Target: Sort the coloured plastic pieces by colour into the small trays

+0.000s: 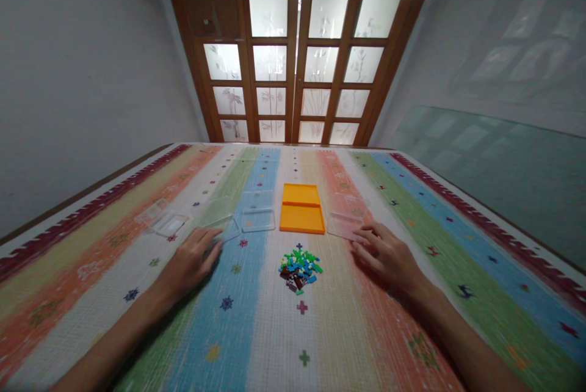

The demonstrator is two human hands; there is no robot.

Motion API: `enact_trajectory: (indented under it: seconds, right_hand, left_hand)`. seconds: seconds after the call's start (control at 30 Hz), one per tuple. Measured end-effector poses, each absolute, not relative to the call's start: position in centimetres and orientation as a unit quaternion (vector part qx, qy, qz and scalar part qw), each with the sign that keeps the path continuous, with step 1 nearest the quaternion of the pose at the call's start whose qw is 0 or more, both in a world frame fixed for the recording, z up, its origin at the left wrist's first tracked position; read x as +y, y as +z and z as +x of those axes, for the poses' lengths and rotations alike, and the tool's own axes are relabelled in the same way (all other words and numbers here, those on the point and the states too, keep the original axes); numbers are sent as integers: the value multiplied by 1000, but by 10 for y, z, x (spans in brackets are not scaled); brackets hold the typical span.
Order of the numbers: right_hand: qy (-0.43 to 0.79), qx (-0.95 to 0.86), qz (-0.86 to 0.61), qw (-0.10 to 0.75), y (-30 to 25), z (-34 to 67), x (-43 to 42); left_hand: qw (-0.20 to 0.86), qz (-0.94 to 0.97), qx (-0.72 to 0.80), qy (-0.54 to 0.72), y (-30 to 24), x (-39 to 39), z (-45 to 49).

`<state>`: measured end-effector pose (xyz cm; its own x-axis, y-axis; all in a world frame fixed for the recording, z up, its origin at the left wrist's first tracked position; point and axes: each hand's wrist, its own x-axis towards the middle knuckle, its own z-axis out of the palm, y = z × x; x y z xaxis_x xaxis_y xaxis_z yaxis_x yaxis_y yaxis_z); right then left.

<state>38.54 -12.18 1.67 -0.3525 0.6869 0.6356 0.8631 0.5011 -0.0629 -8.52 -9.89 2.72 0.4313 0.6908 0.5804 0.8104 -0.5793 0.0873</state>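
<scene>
Clear plastic boxes [259, 221], super see-through, shallow and rectangular, sit on the stripy tablecloth [274, 343], one by my left hand [196, 257], another by my right hand [387, 256]; can't tell if either's pinching.

Two bare arms [126, 319] reach out, well apart. The left hand [193, 261] and right hand [389, 256] have softly bent fingers [207, 234].

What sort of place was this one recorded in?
Probably a room in a home: a striped, patterned tablecloth lies in front, wooden doors with decorated glass panes stand beyond, and pale walls rise on both sides.
</scene>
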Motion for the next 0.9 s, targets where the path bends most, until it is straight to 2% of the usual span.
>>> enact_trajectory:
  seconds: [0.17,0.3,0.47,0.6,0.73,0.9]
  right_hand:
    - [-153,-808,-476,313,18,388,-122]
    - [-158,-810,-465,320,20,386,-122]
    - [-172,-816,-429,348,24,382,-124]
    - [-165,-823,-397,372,30,374,-128]
    - [-137,-835,-363,390,42,348,-142]
    - [-116,-857,-322,386,57,289,-172]
  left_hand:
    - [178,-762,-538,-313,50,-96,-119]
    - [164,-728,-628,-221,49,-87,-150]
    - [136,-729,-652,-158,31,-84,-167]
    - [207,-731,-617,-205,35,-96,-169]
    - [284,-728,-550,-295,62,-116,-150]
    - [226,-802,-434,-344,86,-140,-83]
